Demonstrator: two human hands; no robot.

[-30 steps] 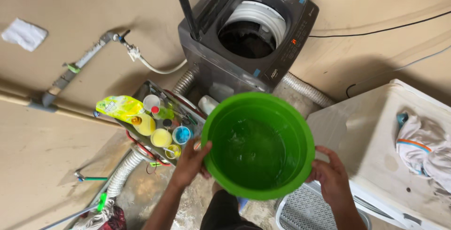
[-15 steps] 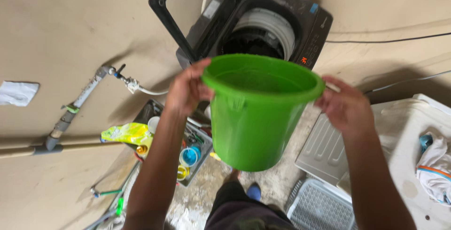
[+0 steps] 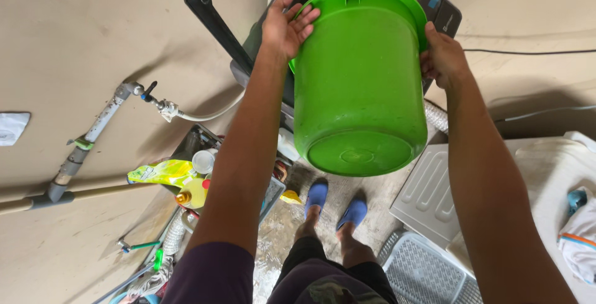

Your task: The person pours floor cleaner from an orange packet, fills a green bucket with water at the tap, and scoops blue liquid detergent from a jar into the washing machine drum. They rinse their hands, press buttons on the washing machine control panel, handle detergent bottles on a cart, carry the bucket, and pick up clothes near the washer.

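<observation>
A green plastic bucket (image 3: 359, 80) is tipped forward, its mouth turned toward the open top of a dark grey washing machine (image 3: 442, 13) and its round base facing me. My left hand (image 3: 287, 26) grips the bucket's rim on the left side. My right hand (image 3: 442, 59) holds the rim on the right. The machine's black lid (image 3: 214, 22) stands raised at the left. Most of the drum opening is hidden behind the bucket.
A grey pipe with a tap and white hose (image 3: 149, 100) runs along the wall at left. A crate of bottles and a yellow packet (image 3: 186, 180) sits below it. A white cabinet (image 3: 540, 180) with cloth stands at right, a grey basket (image 3: 422, 273) by my blue shoes (image 3: 335, 205).
I have lifted the bucket from waist height up to the washing machine and tilted it over, so its bottom now faces me instead of its open top.
</observation>
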